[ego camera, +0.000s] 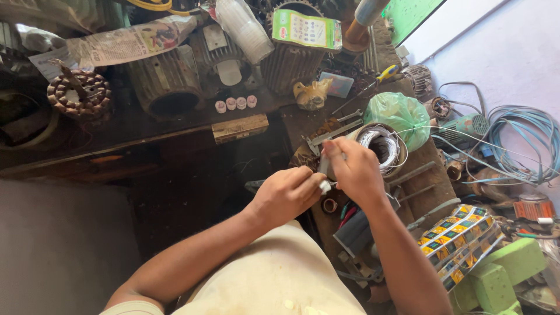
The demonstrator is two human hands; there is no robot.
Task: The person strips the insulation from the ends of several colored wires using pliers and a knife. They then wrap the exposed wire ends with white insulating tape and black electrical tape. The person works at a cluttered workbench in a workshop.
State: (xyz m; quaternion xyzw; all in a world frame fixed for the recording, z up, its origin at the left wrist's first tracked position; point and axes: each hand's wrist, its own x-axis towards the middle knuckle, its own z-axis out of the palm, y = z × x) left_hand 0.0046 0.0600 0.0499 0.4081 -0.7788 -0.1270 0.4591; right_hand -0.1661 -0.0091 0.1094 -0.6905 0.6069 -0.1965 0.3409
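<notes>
Cream-clothed lap and both forearms are seen nearest, at 6 o'clock. Left hand [286, 195] is closed, grip pinched together on a small white piece [324, 186] at its fingertips. Right hand [353, 172] is closed too, grip wrapped round a slim grey tool or tube [324, 163] whose exact kind cannot be told. Both hands meet at frame centre, touching; white piece is held between them, just above the tabletop [192, 198] edge.

Step judged: a fine fitting or threading job on the white piece, mid-way, tip being worked into or against it. Next move is judged to call for a steady pinch, small aligned motion, no slack in the thin white wire [466, 137] that is strung off toward 3 o'clock.

Just beyond the hands, at 1 o'clock: a round core wound with white wire [379, 146], a green plastic bag [402, 116] touching it behind. Metal calipers [329, 136] lie just beside, at 12.

At 4 o'clock: a stack of patterned yellow packets [461, 239], green foam blocks [501, 274] near it. At 3 o'clock: a tangle of blue cable [525, 131] against a pale wall [501, 52].

Further, 11 to 12 o'clock: dark ribbed motor housings [166, 87], four small white caps [235, 104] in a row, a wooden block [240, 128], a copper-wound stator [79, 93] at 10. A green-and-white carton [306, 29] is set on a housing at 12. Tabletop is dark, oily, crowded; room is a cramped repair shop.
</notes>
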